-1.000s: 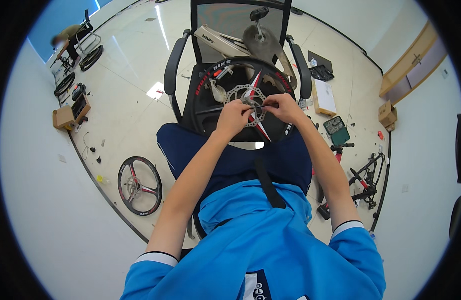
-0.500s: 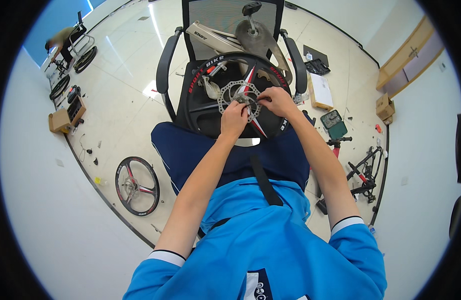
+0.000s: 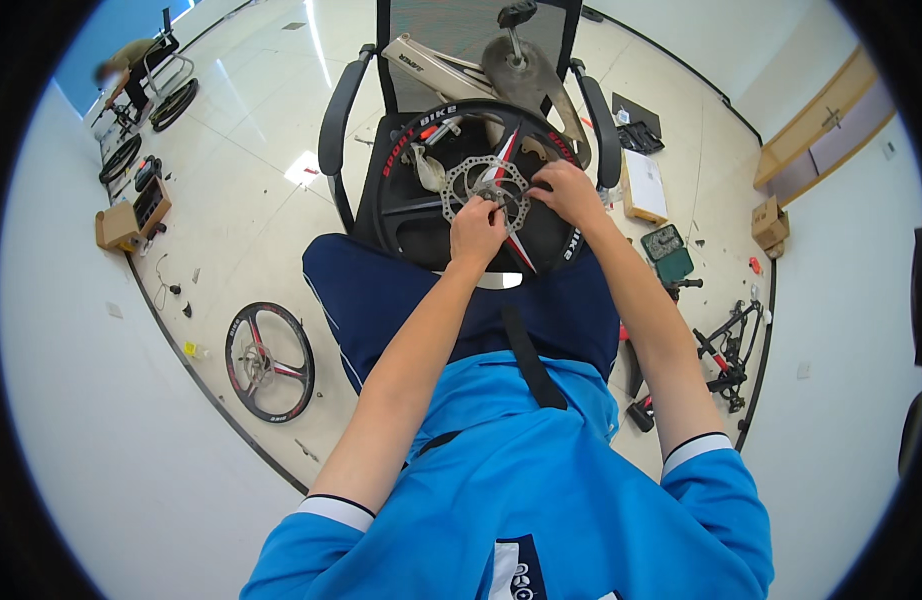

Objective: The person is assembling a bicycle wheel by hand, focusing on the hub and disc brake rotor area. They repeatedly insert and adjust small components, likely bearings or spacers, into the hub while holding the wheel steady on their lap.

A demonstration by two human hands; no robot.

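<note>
Wheel (image 3: 421, 210) with dark rim and red-and-white spoke markings lies flat across the front of a black office chair (image 3: 606, 130), its near edge against the person's dark blue trousers (image 3: 391, 290). Left hand (image 3: 479, 235) is at the hub of the silver brake disc (image 3: 489, 188), fingers curled downward; whether they pinch anything cannot be told. Right hand (image 3: 564, 192) stands just beside the disc's right edge, thumb and fingers bent close together, and I cannot tell if something small sits between them. Behind the wheel, a pale bicycle frame (image 3: 431, 65) leans on the backrest. A second wheel (image 3: 289, 371) lies on the floor at left; an opened green case (image 3: 671, 264) lies at right
</note>
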